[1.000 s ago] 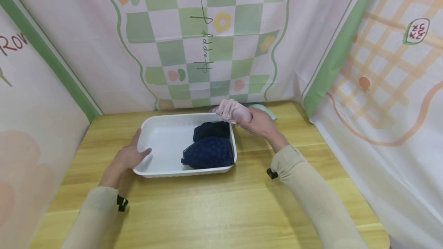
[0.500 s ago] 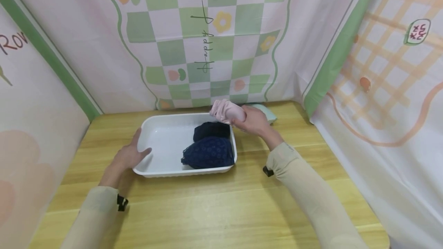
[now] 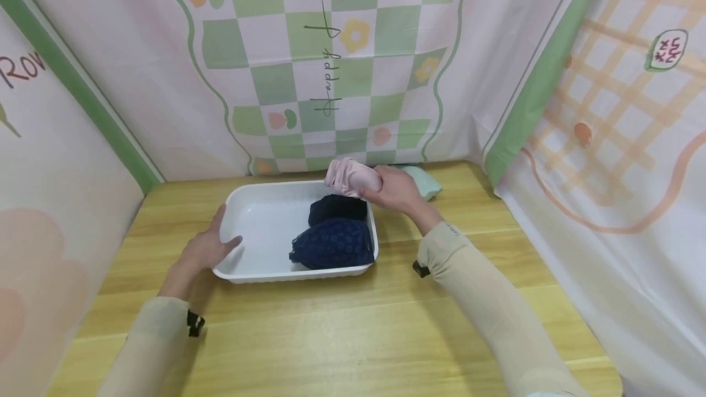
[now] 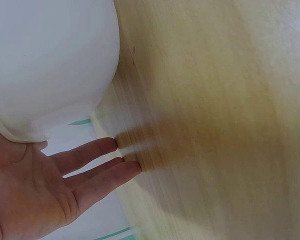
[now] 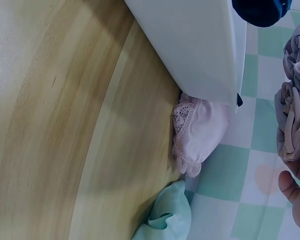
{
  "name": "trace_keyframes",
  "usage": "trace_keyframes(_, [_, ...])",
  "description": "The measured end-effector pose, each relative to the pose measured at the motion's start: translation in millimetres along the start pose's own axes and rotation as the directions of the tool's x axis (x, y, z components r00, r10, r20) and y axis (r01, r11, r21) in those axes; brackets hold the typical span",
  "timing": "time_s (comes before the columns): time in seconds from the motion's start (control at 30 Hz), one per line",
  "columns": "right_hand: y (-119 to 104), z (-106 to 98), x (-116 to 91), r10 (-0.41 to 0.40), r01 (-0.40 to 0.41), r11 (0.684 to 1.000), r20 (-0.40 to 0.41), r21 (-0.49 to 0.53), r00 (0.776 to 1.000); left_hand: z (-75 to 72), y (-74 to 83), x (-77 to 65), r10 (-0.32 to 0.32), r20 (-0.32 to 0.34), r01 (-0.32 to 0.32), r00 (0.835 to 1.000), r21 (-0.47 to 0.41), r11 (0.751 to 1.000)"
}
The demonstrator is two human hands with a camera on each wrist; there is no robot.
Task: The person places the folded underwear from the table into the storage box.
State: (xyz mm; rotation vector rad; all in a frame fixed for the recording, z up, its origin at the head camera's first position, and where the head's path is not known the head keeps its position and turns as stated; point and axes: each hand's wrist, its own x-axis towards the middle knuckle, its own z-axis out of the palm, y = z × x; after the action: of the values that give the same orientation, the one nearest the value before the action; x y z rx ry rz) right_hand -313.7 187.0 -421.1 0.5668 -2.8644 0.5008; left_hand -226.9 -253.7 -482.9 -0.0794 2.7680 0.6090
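Note:
My right hand [image 3: 398,190] grips a folded pink bra [image 3: 349,176] by its smooth cup end, over the back right rim of a white tray [image 3: 298,277]. Gathered satin bands of that pink bra [image 5: 292,120] show in the right wrist view. Within the tray's right half, a navy patterned folded bra [image 3: 333,244] lies in front of a black folded garment [image 3: 338,208]. At the tray's left end my left hand [image 3: 204,249] lays its thumb over the rim. Its other fingers [image 4: 90,154] stay straight outside, tips at the tabletop.
Behind the tray lies a pale pink lace-edged garment [image 5: 205,130], with a mint green one [image 3: 421,182] to its right. The wooden table [image 3: 331,336] ends at a checked curtain [image 3: 353,78] at the back, with printed curtains on both sides.
My right hand has moved left with the pink bra, from beyond the tray's back right corner to over its rim, uncovering more of the mint garment. The left hand and tray stay still.

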Motion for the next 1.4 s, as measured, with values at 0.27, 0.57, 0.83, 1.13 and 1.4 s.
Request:
trace_keyframes(0.27, [-5, 4, 6, -0.036, 0.036, 0.999, 0.021, -0.014, 0.999, -0.9, 1.2, -0.6, -0.002, -0.006, 0.002, 1.000, -0.005, 1.000])
trace_keyframes(0.57, [-13, 8, 12, -0.093, 0.093, 0.996, 0.009, -0.011, 0.996, 0.5, -0.6, 0.2, 0.006, -0.013, -0.006, 1.000, -0.006, 1.000])
trace_keyframes(0.83, [-20, 8, 13, -0.099, 0.100, 0.995, 0.038, -0.026, 0.994, 0.7, -0.2, 0.2, 0.002, -0.013, -0.002, 1.000, 0.001, 1.000])
trace_keyframes(1.13, [-24, 13, 17, -0.116, 0.119, 0.992, 0.078, -0.036, 0.990, 1.4, -0.9, 1.9, -0.014, -0.010, 0.014, 1.000, -0.005, 1.000])
trace_keyframes(1.4, [-25, 21, 23, -0.187, 0.189, 0.982, 0.063, -0.028, 0.980, 1.0, -1.8, 2.5, -0.015, -0.008, 0.015, 1.000, -0.010, 1.000])
